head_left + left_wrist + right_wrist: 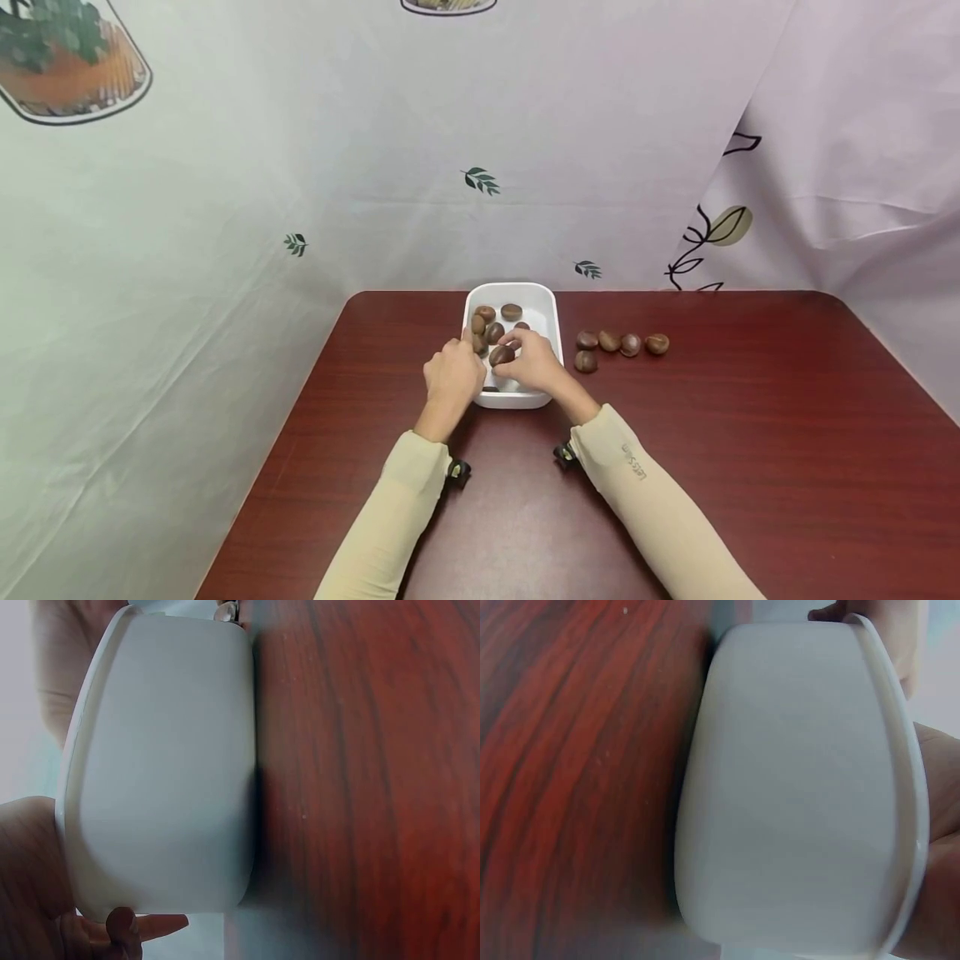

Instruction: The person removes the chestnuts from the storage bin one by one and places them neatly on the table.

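A white rectangular tub [557, 333] sits on the table with several brown chestnuts [512, 312] inside. At its left wall my left hand [454, 371] grips the rim, and fingers [161, 925] show beyond the tub's end in the left wrist view. Over the tub, my right hand [534, 363] pinches one large chestnut [502, 355] between thumb and fingers. From the right wrist the tub's outer wall [795, 780] fills the view and hides that chestnut. Part of the tub's inside lies behind both hands.
Right of the tub, several more chestnuts [630, 345] lie in a short row, with one chestnut [586, 361] in front of the row. The dark red wooden table [712, 417] ends at a pale printed curtain [585, 167] behind and at the left.
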`<state>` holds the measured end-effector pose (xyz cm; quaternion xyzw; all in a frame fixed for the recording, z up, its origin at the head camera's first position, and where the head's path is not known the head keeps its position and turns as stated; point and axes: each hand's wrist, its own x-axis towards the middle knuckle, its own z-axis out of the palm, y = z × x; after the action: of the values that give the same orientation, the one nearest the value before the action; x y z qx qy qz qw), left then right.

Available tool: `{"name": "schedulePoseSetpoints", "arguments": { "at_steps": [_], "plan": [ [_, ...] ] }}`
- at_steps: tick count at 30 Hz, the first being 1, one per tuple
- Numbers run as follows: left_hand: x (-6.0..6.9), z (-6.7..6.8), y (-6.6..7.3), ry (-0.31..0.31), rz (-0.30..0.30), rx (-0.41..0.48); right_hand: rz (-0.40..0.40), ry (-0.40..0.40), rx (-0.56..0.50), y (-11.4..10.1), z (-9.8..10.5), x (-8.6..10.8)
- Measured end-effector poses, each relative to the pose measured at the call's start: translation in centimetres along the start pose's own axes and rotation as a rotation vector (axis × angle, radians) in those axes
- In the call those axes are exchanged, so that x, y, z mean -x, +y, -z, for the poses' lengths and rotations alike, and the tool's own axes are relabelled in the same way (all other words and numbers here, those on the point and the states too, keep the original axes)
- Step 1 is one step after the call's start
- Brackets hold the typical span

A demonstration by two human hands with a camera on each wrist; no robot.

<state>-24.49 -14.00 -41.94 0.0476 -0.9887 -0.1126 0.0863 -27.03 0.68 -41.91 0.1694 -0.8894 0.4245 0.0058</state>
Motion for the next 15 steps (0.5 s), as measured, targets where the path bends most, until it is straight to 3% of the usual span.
{"name": "schedulePoseSetpoints", "arguments": {
  "at_steps": [8,15],
  "plan": [
    [0.0,-0.2,-0.2,0.03,-0.015,0.014,0.026,0.01,-0.085,0.2,2.1,0.8],
    [-0.1,-0.4,-0.3,0.011,-0.009,0.007,0.012,0.032,-0.133,1.0,4.4,1.5]
  ]
}}
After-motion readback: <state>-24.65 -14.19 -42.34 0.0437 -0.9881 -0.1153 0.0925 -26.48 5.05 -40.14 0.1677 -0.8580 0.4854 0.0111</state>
